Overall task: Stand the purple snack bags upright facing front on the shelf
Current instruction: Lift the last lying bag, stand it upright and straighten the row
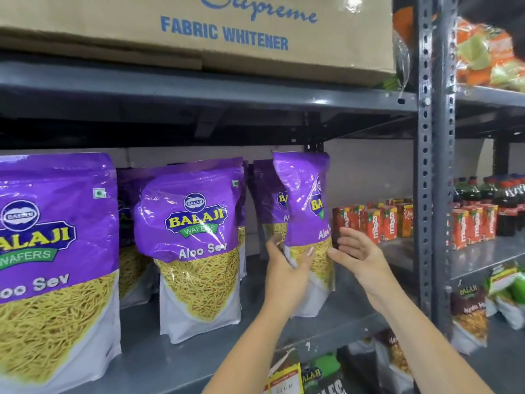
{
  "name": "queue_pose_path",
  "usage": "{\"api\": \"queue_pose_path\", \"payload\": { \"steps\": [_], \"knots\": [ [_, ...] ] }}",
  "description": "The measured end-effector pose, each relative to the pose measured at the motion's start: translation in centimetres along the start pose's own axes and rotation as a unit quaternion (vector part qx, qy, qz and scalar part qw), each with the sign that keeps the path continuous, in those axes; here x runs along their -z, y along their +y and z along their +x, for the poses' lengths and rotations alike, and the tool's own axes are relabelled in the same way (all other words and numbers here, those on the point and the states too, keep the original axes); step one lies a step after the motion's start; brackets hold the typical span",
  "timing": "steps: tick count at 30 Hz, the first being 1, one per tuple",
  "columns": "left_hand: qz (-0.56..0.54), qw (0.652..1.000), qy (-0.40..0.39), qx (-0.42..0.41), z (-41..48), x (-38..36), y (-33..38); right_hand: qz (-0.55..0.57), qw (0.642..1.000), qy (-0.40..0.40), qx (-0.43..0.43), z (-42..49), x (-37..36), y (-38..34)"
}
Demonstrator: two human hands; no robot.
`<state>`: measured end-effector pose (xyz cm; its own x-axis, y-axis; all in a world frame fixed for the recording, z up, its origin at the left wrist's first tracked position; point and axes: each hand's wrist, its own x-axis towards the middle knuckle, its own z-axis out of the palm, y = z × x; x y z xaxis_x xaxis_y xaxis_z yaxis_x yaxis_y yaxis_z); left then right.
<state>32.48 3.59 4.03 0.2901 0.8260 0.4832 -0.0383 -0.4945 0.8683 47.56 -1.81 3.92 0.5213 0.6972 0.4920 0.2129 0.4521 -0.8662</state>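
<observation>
Several purple Balaji Aloo Sev bags stand on the grey metal shelf (176, 362). A large one (54, 251) at the far left and a second (199, 245) in the middle face front. A third bag (308, 206) stands upright but turned edge-on toward the right, with another bag (268, 200) behind it. My left hand (287, 268) grips the turned bag's lower left edge. My right hand (358, 254) hovers open just to its right, fingertips near the bag's side.
A cardboard box (199, 32) marked Fabric Whitener sits on the shelf above. Red juice cartons (375, 220) stand to the right of the bags, beside a perforated upright post (429, 166). Dark bottles (497, 200) and more snack packs (471, 314) fill the neighbouring bay.
</observation>
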Motion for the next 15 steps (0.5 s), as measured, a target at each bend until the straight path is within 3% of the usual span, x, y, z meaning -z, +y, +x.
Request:
{"api": "queue_pose_path", "payload": {
  "steps": [3, 6, 11, 15],
  "knots": [
    [0.010, 0.999, -0.040, -0.009, 0.7, 1.4, -0.2, -0.027, 0.991, -0.110, -0.074, 0.4, 0.4, 0.9],
    [-0.015, 1.000, -0.018, 0.011, 1.0, 2.3, -0.2, -0.033, 0.980, -0.171, -0.098, 0.3, 0.4, 1.4],
    [-0.015, 0.998, 0.014, 0.060, 0.3, 1.8, -0.5, -0.068, 0.989, -0.123, -0.049, -0.2, -0.1, 1.4],
    [-0.003, 0.998, 0.019, 0.053, 0.5, 0.9, -0.5, -0.082, 0.990, -0.114, -0.030, 0.0, 0.5, 1.8]
  ]
}}
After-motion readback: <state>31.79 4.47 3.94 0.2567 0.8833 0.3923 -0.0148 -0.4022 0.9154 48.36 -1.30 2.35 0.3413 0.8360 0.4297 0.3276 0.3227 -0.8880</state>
